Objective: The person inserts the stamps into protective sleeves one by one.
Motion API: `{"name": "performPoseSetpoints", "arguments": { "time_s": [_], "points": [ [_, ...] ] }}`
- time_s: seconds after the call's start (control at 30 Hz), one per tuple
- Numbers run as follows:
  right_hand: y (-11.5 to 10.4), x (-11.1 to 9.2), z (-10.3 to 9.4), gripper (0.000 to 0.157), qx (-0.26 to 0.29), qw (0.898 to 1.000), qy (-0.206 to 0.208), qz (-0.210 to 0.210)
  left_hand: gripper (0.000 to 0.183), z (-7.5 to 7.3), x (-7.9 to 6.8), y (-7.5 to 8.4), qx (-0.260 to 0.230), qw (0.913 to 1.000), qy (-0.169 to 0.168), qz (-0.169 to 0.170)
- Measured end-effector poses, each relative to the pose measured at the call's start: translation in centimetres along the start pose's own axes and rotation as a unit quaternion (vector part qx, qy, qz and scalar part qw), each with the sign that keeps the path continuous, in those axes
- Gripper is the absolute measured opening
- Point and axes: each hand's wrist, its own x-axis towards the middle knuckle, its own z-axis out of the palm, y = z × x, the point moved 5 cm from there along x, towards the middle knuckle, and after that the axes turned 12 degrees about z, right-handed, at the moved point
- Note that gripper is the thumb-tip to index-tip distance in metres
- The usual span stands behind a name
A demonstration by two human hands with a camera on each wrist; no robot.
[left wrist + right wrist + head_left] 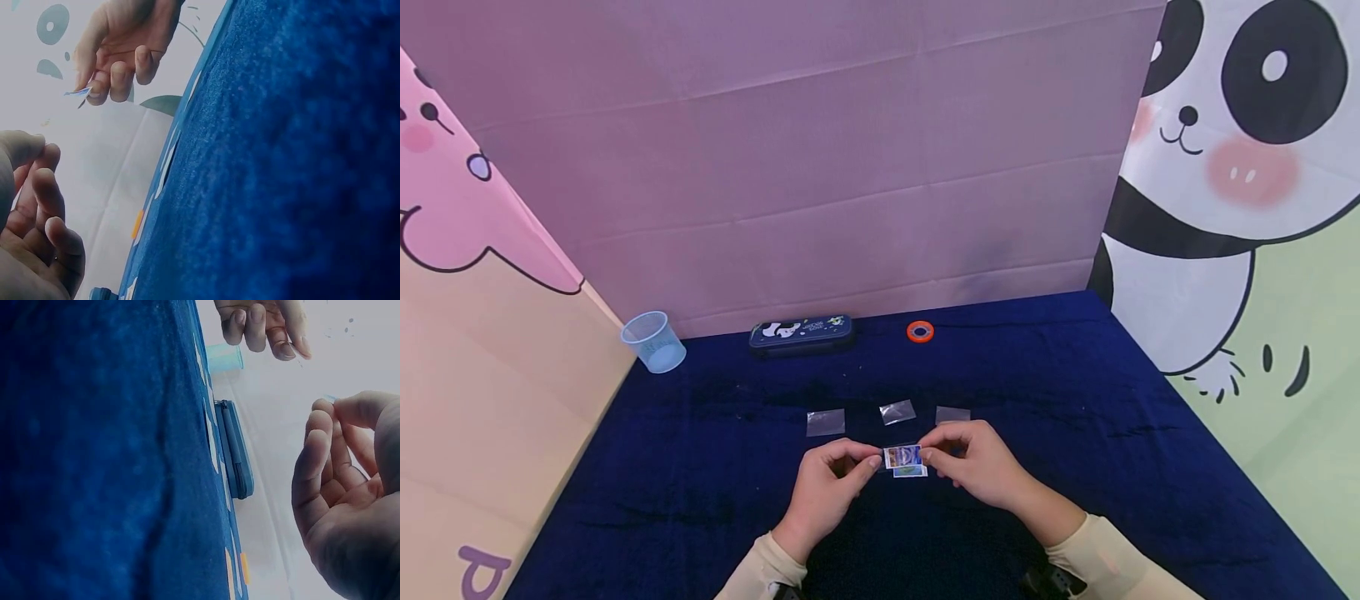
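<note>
My left hand (831,487) pinches the edge of a small clear plastic sleeve (296,355) between thumb and forefinger; it is thin and hard to make out. Opposite it, my right hand (977,462) pinches a small printed picture card (902,456) by its right end. The card's left end is close to the left fingertips; whether it lies inside the sleeve I cannot tell. Just below, a second picture card (910,472) shows partly, its upper part covered. Both hands are raised over the cloth, as the left wrist view shows.
Beyond the hands lie three clear sleeves: one left (826,422), one middle (897,412), one right (953,414). Farther back are a blue plastic cup (655,343), a dark pencil case (801,335) with a panda and an orange tape roll (920,332). Dark blue cloth (700,500) covers the table.
</note>
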Motion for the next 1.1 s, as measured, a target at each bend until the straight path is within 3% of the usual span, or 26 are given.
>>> {"name": "performPoseSetpoints", "arguments": {
  "time_s": [0.6, 1.1],
  "points": [
    [0.29, 0.07, 0.57, 0.020, -0.003, 0.999, -0.036, 0.003, 0.004, 0.13, -0.05, 0.41, -0.001, 0.9998, -0.003, 0.018],
    [0.06, -0.04, 0.59, 0.015, -0.012, 0.999, -0.030, -0.027, 0.005, 0.32, -0.11, 0.14, -0.010, 0.9996, -0.017, 0.020]
  ]
}}
